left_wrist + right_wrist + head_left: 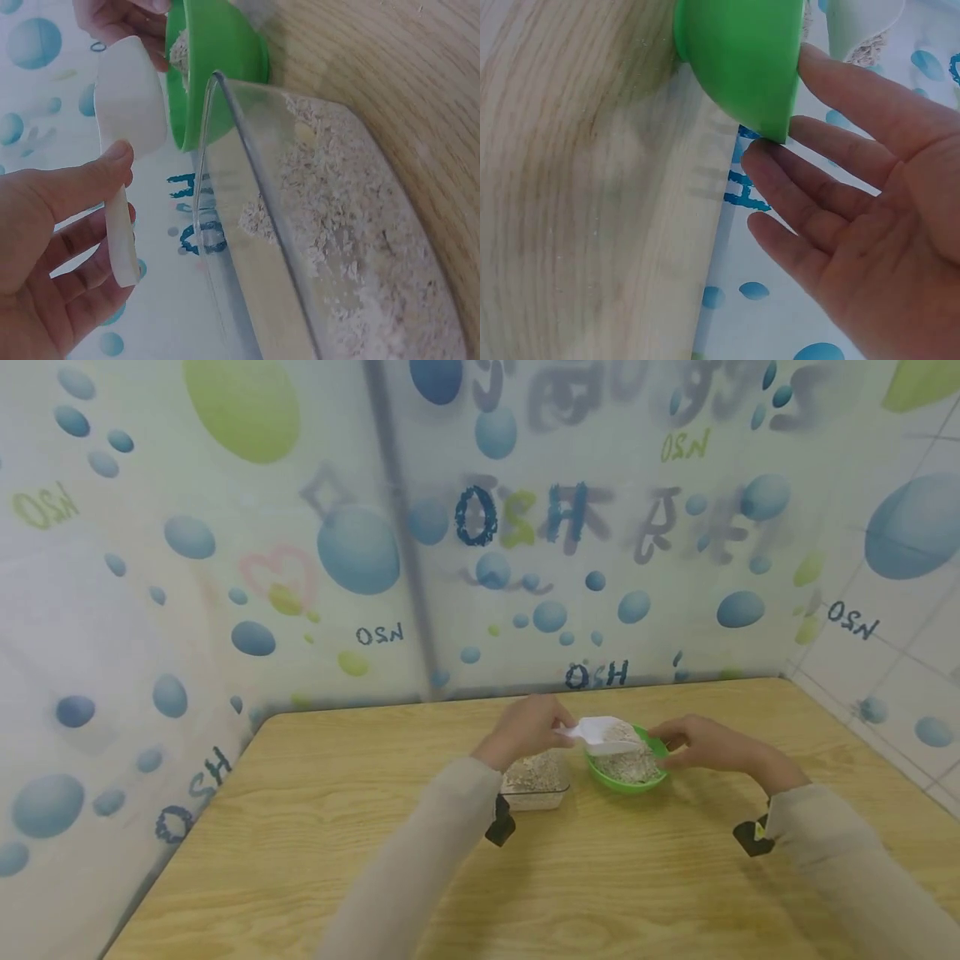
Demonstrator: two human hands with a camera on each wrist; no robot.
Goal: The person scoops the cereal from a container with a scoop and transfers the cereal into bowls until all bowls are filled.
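Observation:
My left hand (529,727) pinches the handle of a white plastic scoop (131,97) between thumb and fingers. The scoop carries pale flakes, like oats, and is held over a green bowl (628,787) that also holds flakes. At the bowl's right side, my right hand (708,743) has its thumb and fingertips at the rim, with the fingers spread and loosely bent in the right wrist view. Below my left hand stands a clear rectangular container (534,799) of the same flakes, left of the bowl.
Everything stands on a wood-grain table (322,835). Behind it and at the sides are white wall coverings (480,602) printed with blue and green dots and lettering. The table's far edge runs a short way beyond the bowl.

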